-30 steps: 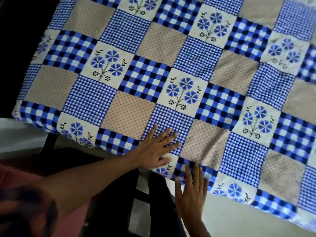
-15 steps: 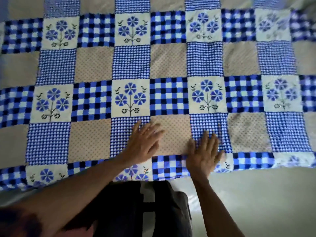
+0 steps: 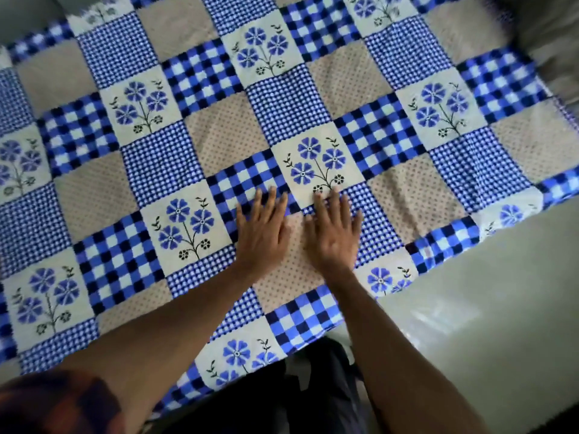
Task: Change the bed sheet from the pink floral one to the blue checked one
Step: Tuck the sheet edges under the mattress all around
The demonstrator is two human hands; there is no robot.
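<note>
Sheet (image 3: pixel 219 139) flat beneath fingers (image 3: pixel 270 204): left hand (image 3: pixel 262 236), right hand (image 3: pixel 333 241).

Both hands, left (image 3: pixel 263 233) and right (image 3: pixel 333 234), press flat on the blue checked sheet (image 3: pixel 156 158).

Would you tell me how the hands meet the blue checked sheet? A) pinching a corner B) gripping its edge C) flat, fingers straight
C: the left hand and right hand both lie flat on the blue checked sheet, fingers straight.
</note>
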